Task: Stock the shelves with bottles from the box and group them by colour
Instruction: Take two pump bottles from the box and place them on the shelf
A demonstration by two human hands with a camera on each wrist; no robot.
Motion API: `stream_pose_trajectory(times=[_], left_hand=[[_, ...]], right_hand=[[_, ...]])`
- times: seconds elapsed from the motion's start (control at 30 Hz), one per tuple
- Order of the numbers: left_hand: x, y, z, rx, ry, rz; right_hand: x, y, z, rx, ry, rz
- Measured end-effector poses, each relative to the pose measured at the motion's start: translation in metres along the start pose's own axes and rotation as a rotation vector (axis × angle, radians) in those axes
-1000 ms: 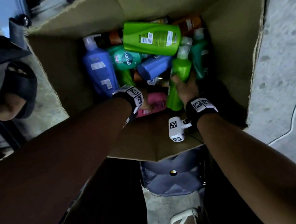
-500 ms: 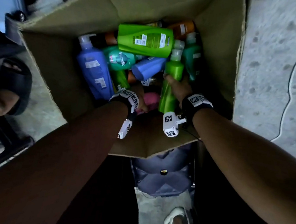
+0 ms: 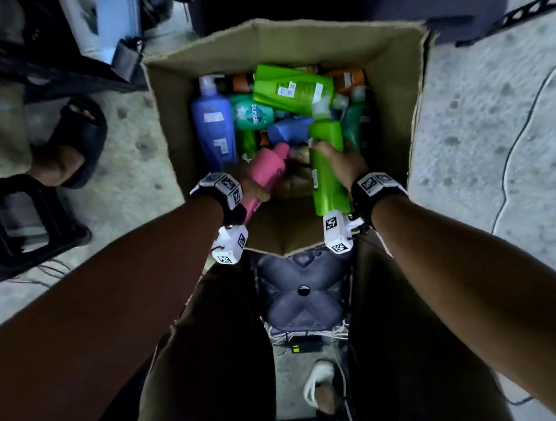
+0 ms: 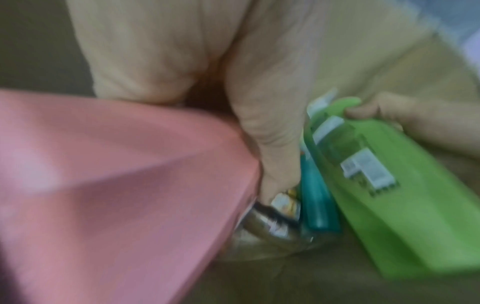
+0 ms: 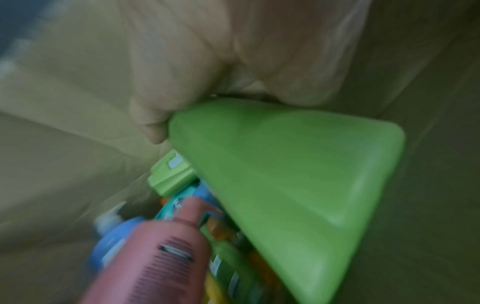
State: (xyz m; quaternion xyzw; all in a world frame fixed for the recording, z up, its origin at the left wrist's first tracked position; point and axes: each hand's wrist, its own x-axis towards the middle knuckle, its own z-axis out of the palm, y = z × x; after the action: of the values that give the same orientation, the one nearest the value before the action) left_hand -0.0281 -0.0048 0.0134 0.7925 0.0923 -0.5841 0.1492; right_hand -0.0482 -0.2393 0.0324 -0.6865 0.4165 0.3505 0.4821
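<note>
Landmark: I take the cardboard box, open on the floor, as my reference for every place below.
Left hand: my left hand is just inside the box's near edge, fingers curled round the pink bottle; in the left wrist view the fingers wrap the bottle's side.
Pink bottle: lifted above the pile at the box's near-left part, cap end pointing into the box, base toward me.
Right hand: my right hand is inside the box near its right wall, thumb and fingers closed round the light green bottle.
Light green bottle: tilted, white cap toward the box's far side, base toward the box's near edge, raised over the other bottles.
Still in the box: a large green bottle lying across the far end, a blue pump bottle along the left wall, a teal bottle between them, and orange ones at the far wall.
Blur: both wrist views are smeared, so I cannot tell finer finger detail.
Outside the box: a sandalled foot on the floor to the box's left.
</note>
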Motion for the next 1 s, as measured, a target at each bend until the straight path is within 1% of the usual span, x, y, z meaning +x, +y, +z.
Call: stream_pose_trajectory(times=[0.13, 0.27, 0.33, 0.43, 0.63, 0.73, 0.87, 0.93, 1.0], left_hand=[[-0.039, -0.006, -0.009, -0.104, 0.144, 0.035], [-0.084, -0.005, -0.016, -0.343, 0.135, 0.068], [-0.109, -0.004, -0.016, -0.405, 0.181, 0.052], [-0.148, -0.003, -0.013, -0.448, 0.285, 0.032], [-0.22, -0.003, -0.008, -0.524, 0.306, 0.003], [-0.26, -0.005, -0.008, -0.524, 0.318, -0.017], [-0.308, -0.004, -0.011, -0.612, 0.304, 0.06], [-0.334, -0.003, -0.012, -0.651, 0.337, 0.077], [-0.36, 0.001, -0.013, -0.632, 0.39, 0.053]], right_hand=[[-0.04, -0.008, -0.003, 0.055, -0.033, -0.032], [-0.084, -0.012, -0.004, 0.13, -0.061, -0.081], [-0.107, -0.012, -0.007, 0.147, -0.051, -0.088], [-0.139, -0.01, -0.014, 0.149, -0.046, -0.097], [-0.202, -0.012, -0.028, 0.086, -0.06, -0.104], [-0.237, -0.018, -0.037, 0.091, -0.096, -0.133], [-0.281, -0.027, -0.046, 0.085, -0.13, -0.137], [-0.302, -0.03, -0.05, 0.074, -0.13, -0.14], [-0.323, -0.034, -0.054, 0.048, -0.121, -0.159]])
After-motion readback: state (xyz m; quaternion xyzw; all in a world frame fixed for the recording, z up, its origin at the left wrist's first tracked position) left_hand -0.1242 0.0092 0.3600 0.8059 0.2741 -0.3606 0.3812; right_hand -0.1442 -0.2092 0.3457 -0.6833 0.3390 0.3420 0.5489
